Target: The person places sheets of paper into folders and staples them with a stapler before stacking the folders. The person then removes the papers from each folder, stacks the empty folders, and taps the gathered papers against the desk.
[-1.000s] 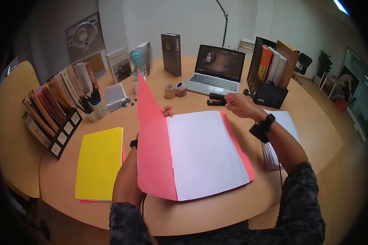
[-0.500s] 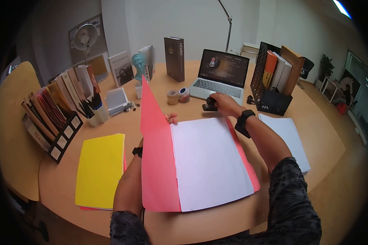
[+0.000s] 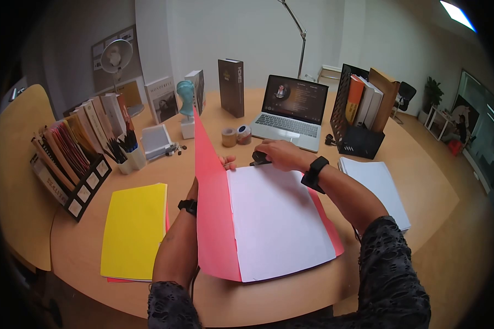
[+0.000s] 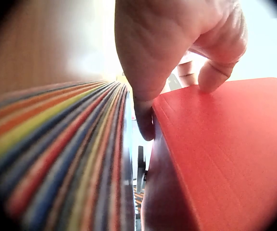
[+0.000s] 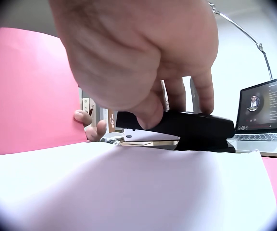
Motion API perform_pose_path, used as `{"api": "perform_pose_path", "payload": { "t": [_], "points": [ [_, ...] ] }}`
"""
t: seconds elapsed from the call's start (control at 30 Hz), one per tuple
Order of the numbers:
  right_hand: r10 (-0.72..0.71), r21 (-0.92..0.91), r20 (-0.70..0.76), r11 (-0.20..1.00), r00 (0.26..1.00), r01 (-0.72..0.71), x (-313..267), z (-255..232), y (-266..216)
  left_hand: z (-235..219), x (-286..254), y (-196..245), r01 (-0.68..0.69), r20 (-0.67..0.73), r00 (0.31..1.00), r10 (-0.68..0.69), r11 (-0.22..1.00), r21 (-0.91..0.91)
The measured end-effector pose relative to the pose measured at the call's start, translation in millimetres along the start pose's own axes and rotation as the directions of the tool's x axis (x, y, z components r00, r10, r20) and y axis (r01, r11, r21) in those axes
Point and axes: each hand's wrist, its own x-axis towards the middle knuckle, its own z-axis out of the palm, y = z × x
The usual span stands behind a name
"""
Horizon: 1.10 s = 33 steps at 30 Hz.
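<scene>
We see the right hand (image 3: pixel 282 156) gripping a black stapler (image 5: pixel 201 126) at the far edge of white paper sheets (image 3: pixel 282 225).
The left hand (image 3: pixel 228 162) holds the raised left cover of the pink card folder (image 3: pixel 217 230) by its far edge, and the sheets lie inside; whether they sit between the stapler's jaws, we cannot tell. Farther out on the pale wooden worktop (image 3: pixel 296 290) we find a yellow folder (image 3: pixel 134 230) left, a white paper stack (image 3: pixel 373 189) right and a silver laptop (image 3: pixel 288 129) beyond.
</scene>
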Motion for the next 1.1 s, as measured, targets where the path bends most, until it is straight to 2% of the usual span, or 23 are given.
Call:
{"api": "perform_pose_path", "payload": {
  "t": [0.23, 0.33, 0.4, 0.53, 0.6, 0.7, 1.0, 1.07, 1.1],
  "points": [
    [-0.036, 0.053, 0.020, 0.998, 0.999, 0.035, -4, 0, -5, 19, -12, 3, -0.035, -0.077, 0.996, 0.042, 0.994, 0.100],
    [-0.065, 0.063, 0.049, 0.996, 0.997, 0.062, -6, 1, -3, 26, -14, 6, 0.021, -0.033, 0.999, -0.017, 0.994, 0.105],
    [-0.076, 0.064, 0.070, 0.995, 0.995, 0.071, -7, 0, -6, 33, -16, 10, 0.069, -0.109, 0.993, -0.053, 0.986, 0.151],
    [-0.056, 0.074, 0.110, 0.996, 0.992, 0.048, -10, -2, -10, 9, -1, 1, 0.068, -0.081, 0.995, -0.057, 0.987, 0.146],
    [-0.048, 0.075, 0.103, 0.996, 0.994, 0.041, -10, -2, -11, 11, -1, 0, 0.062, -0.157, 0.987, -0.037, 0.986, 0.154],
    [-0.039, 0.078, 0.113, 0.996, 0.993, 0.031, -9, 1, -9, 8, 0, -1, 0.060, -0.131, 0.991, -0.038, 0.984, 0.167],
    [-0.106, 0.099, 0.041, 0.990, 0.994, 0.102, -4, 2, -9, 5, 2, -1, 0.066, -0.114, 0.992, -0.045, 0.980, 0.189],
    [-0.087, 0.077, 0.138, 0.994, 0.987, 0.077, -3, 0, -11, 3, 4, -2, 0.059, -0.118, 0.992, -0.037, 0.980, 0.192],
    [-0.086, 0.078, 0.138, 0.994, 0.987, 0.076, -3, 0, -11, 3, 4, -3, 0.051, -0.120, 0.992, -0.027, 0.979, 0.195]
  ]
}}
